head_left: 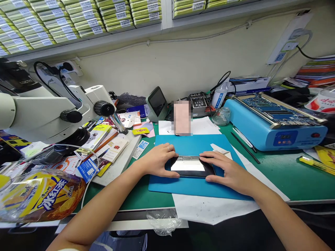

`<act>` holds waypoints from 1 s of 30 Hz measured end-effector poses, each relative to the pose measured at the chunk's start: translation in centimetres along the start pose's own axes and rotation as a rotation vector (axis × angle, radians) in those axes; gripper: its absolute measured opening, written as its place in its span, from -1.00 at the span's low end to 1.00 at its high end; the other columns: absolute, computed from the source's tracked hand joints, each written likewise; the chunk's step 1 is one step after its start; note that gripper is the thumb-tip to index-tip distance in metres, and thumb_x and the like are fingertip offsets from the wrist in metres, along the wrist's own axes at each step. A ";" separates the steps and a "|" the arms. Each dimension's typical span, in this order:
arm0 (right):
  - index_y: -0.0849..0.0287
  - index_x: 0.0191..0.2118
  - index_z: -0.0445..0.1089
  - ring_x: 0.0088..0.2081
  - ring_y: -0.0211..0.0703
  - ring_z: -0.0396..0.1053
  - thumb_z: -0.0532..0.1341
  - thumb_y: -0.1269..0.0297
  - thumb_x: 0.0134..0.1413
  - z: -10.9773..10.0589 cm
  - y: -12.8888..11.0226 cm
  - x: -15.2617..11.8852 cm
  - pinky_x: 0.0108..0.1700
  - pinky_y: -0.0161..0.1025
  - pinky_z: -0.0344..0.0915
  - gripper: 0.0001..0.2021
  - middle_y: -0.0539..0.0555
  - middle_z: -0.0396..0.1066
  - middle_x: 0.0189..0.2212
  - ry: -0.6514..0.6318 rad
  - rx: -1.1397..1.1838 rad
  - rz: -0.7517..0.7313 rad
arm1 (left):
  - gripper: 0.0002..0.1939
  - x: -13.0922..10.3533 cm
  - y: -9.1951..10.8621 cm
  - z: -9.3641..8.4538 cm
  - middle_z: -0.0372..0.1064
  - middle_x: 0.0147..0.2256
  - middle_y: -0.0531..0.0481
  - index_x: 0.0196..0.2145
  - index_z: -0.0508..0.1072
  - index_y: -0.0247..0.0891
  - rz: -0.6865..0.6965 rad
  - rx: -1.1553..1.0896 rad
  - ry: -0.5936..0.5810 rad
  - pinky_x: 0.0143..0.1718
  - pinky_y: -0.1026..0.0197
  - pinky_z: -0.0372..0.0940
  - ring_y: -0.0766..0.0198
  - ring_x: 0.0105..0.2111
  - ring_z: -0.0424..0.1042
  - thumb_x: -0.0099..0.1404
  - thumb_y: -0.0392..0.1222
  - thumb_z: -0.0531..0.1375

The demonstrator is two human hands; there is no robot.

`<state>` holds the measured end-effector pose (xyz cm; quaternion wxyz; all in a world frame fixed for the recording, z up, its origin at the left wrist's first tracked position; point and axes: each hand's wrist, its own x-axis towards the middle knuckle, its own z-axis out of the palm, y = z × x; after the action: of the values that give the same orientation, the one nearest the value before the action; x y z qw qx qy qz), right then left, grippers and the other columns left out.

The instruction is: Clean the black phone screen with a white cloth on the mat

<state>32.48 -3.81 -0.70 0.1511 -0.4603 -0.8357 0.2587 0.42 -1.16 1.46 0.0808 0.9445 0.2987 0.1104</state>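
A black glossy smartphone (192,166) lies sideways on the blue mat (162,185), its surface reflecting bright light. Around its left end is my left hand (160,161), with a ring on one finger, the thumb on the near edge and the fingers at the far edge. My right hand (228,170) grips the right end in the same way, thumb near and fingers on the far side. A small folded white paper (221,150) sits just beyond my right hand. Large white paper (209,207) sticks out from under the mat.
A microscope (47,115) and a large drink bottle (42,195) stand on the left. To the right is a blue heating station (272,127) carrying a circuit board, with pen-like tools (244,139) beside it. A blurred-out upright object (182,116) and a small screen (157,103) stand behind the mat.
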 end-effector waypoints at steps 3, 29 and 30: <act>-0.07 0.27 0.37 0.32 0.32 0.19 0.25 -0.27 0.08 0.0 -0.1 0.0 0.25 0.24 0.27 -0.31 0.14 0.30 0.30 -0.002 0.000 0.008 | -0.30 0.0 0.0 0.0 0.40 -0.17 -0.16 0.02 0.49 -0.32 0.005 -0.001 -0.001 -0.17 0.07 0.31 0.04 -0.19 0.39 0.19 0.35 0.28; -0.10 0.26 0.38 0.32 0.32 0.20 0.25 -0.22 0.12 0.3 0.1 -0.2 0.28 0.32 0.21 -0.36 0.12 0.34 0.28 0.056 -0.022 -0.035 | -0.33 -0.1 -0.1 0.0 0.40 -0.15 -0.18 0.02 0.49 -0.29 -0.003 -0.025 -0.010 -0.15 0.07 0.32 0.03 -0.17 0.40 0.21 0.33 0.26; -0.10 0.26 0.38 0.32 0.32 0.21 0.25 -0.23 0.12 0.3 0.0 -0.2 0.28 0.32 0.21 -0.36 0.12 0.34 0.27 0.062 -0.019 -0.033 | -0.34 -0.1 -0.1 0.0 0.40 -0.15 -0.18 0.02 0.49 -0.29 -0.002 -0.026 -0.009 -0.15 0.07 0.32 0.03 -0.17 0.40 0.21 0.33 0.26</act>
<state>32.45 -4.06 -0.93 0.1768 -0.4555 -0.8406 0.2339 0.32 -1.12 1.41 0.0948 0.9435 0.2980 0.1100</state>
